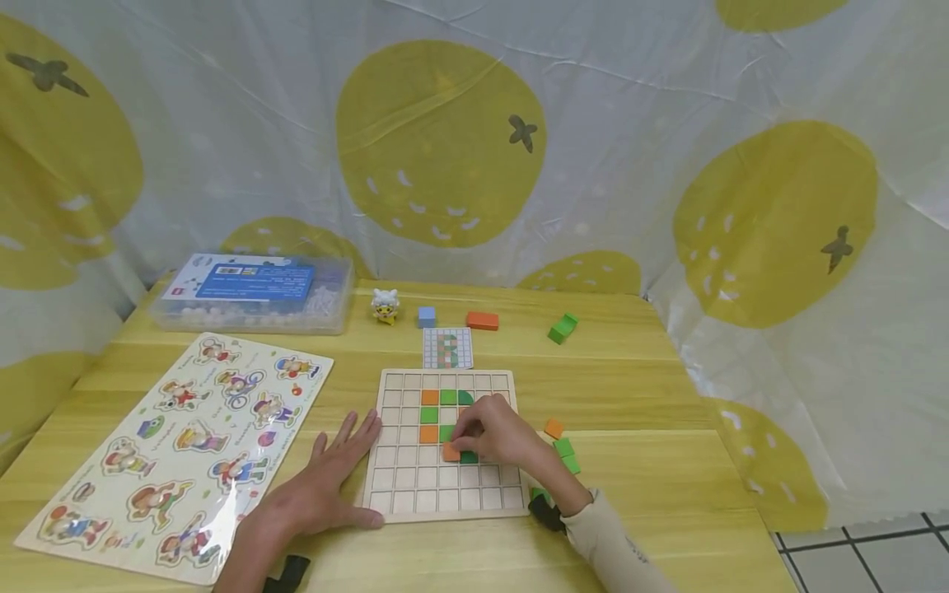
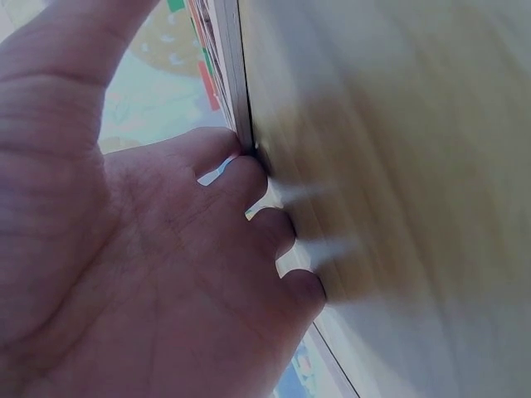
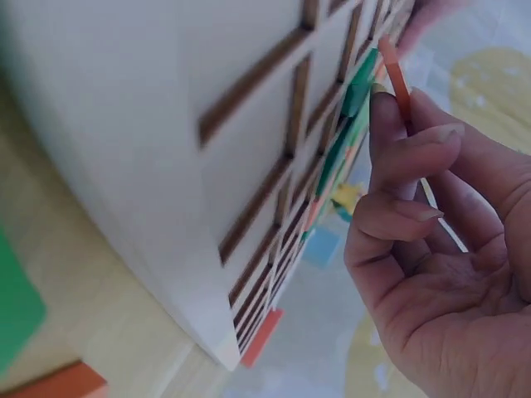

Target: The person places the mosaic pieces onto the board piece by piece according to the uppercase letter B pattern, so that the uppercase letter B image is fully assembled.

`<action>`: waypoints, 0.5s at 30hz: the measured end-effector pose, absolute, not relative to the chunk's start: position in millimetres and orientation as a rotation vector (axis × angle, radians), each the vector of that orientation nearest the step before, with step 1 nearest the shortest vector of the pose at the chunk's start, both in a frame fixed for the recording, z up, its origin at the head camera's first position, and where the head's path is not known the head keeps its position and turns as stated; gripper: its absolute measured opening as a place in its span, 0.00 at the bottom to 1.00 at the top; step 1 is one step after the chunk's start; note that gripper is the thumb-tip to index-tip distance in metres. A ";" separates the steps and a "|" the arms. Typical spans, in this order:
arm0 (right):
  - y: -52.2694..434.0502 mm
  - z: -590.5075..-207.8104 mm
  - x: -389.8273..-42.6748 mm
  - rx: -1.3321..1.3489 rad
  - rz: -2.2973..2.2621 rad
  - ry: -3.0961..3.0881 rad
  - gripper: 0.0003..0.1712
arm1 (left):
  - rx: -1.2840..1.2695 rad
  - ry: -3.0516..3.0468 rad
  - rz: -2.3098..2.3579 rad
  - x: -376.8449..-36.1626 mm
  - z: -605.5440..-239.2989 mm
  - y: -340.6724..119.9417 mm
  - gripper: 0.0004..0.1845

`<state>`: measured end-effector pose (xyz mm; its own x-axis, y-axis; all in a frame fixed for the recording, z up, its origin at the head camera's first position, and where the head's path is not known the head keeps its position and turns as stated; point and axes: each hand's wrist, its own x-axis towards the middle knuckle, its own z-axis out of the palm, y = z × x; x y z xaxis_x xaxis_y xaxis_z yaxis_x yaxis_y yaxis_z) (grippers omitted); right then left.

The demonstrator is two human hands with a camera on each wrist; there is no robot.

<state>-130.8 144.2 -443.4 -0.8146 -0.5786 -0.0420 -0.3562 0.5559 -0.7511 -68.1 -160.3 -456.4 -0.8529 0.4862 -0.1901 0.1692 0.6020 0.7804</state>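
Note:
My right hand (image 1: pixel 501 432) pinches a small orange square tile (image 3: pixel 397 84) between thumb and fingers, over the wooden grid board (image 1: pixel 404 501). The tile is tilted above the grid in the right wrist view. Orange, light green and dark green tiles, such as a green square (image 1: pixel 448 397) and an orange square (image 1: pixel 429 434), lie in the board's middle cells; my right hand hides some of them. With fingers extended, my left hand (image 1: pixel 319 487) rests on the table, its fingertips and thumb at the board's left edge. A printed pattern card (image 1: pixel 448 348) lies just behind the board.
Loose tiles, including an orange one (image 1: pixel 553 428) and a green one (image 1: pixel 563 447), lie right of the board. Behind stand a figurine (image 1: pixel 385 306), a blue cube (image 1: pixel 426 317), a red block (image 1: pixel 483 321) and a green block (image 1: pixel 563 328). A picture puzzle (image 1: pixel 178 461) and plastic box (image 1: pixel 252 292) occupy the left.

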 end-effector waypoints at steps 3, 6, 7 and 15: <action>142.8 -445.0 -130.3 -0.780 -1.083 2.521 0.06 | 0.531 2.448 1.129 -68.0 -456.0 -160.0 0.72; 141.0 -446.5 -130.1 -0.791 -1.050 2.525 0.05 | 0.513 2.445 1.125 -67.1 -454.3 -160.0 0.72; 140.4 -446.9 -130.1 -0.793 -1.042 2.525 0.04 | 0.509 2.444 1.124 -66.9 -454.3 -160.3 0.72; 147.5 -443.2 -126.0 -0.783 -1.050 2.528 0.04 | 0.531 2.456 1.124 -68.1 -456.2 -160.0 0.73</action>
<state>-126.0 147.5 -443.2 -0.8091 -0.5847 -0.0595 -0.3706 0.5861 -0.7205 -68.1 -160.0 -456.2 -0.8538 0.4861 -0.1865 0.1765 0.6073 0.7746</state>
